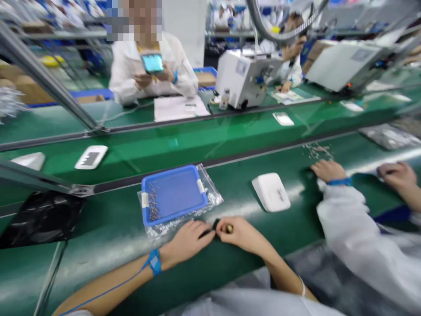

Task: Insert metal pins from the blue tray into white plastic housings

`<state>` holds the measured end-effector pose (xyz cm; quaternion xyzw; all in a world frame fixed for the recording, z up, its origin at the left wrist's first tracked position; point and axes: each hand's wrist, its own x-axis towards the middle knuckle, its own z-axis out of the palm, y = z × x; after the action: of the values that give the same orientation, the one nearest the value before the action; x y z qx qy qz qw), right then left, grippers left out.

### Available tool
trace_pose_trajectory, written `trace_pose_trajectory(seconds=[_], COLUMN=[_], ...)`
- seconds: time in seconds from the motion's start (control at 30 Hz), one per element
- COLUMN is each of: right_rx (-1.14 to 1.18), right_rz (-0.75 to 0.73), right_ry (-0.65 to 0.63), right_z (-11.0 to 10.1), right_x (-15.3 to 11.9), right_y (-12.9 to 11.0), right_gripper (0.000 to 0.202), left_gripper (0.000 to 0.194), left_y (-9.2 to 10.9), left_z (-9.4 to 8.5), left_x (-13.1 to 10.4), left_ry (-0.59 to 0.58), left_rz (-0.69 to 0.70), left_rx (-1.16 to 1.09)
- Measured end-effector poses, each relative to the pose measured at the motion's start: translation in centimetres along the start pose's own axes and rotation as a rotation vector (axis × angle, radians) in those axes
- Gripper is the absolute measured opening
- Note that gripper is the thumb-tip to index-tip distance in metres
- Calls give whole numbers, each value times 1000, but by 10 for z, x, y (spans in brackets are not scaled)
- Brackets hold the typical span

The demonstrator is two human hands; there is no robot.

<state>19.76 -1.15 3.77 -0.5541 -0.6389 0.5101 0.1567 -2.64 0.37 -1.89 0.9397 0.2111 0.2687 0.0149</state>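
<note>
My left hand (191,240) rests low over the green table, a blue wrist strap (154,262) around its wrist. Its thumb and fingers are closed near a small dark item that I cannot make out. Fingertip to fingertip with it, my right hand (239,235) is curled closed around a small brass-coloured round piece (230,228); whether this is the end of a longer tool is hidden. Just beyond my hands lies a blue tray (175,219) on a clear plastic bag (213,193), with many small metal screws (154,210) at its left side.
A white device housing (272,192) sits right of the tray. At far right, a co-worker's hand (330,171) touches the table near scattered small parts (318,151). A black bag (42,219) lies left. Beyond the rail, a green conveyor belt (197,136) carries white housings (91,157).
</note>
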Motion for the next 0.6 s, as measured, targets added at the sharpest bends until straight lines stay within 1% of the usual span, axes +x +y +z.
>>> trace_pose_trajectory(seconds=[0.07, 0.1, 0.17, 0.27, 0.3, 0.33, 0.37, 0.43, 0.47, 0.53, 0.6], right_rx=[-96, -142, -229, -433, -510, -570, -604, -592, -551, -408, -220], right_rz=[25, 39, 86, 260, 339, 412, 467, 502, 475, 357, 213], right_ry=[111, 192, 420, 846, 939, 983, 984, 907, 853, 724, 534], right_z=[-6, -12, -28, -52, -56, -58, -56, -44, -34, -12, 8], right_x=[-6, -10, -18, -31, -35, -38, -41, -46, -49, -52, -55], right_y=[6, 11, 22, 40, 45, 49, 51, 47, 41, 24, 3], right_gripper=[10, 10, 11, 20, 24, 27, 28, 27, 26, 21, 16], left_gripper=[23, 24, 26, 28, 30, 35, 40, 49, 52, 59, 70], left_y=[0, 1, 1, 2, 2, 2, 3, 5, 7, 10, 11], left_z=[-2, -3, -5, -7, -7, -7, -7, -7, -7, -6, -5], left_x=[1, 1, 1, -2, -4, -5, -6, -7, -5, -1, 4], left_ry=[-15, -23, -34, -44, -40, -33, -26, -23, -38, -83, -115], left_rz=[-21, -22, 2, 92, 113, 124, 125, 102, 80, 26, -40], left_rx=[-27, -42, -82, -108, -121, -138, -158, -201, -217, -236, -254])
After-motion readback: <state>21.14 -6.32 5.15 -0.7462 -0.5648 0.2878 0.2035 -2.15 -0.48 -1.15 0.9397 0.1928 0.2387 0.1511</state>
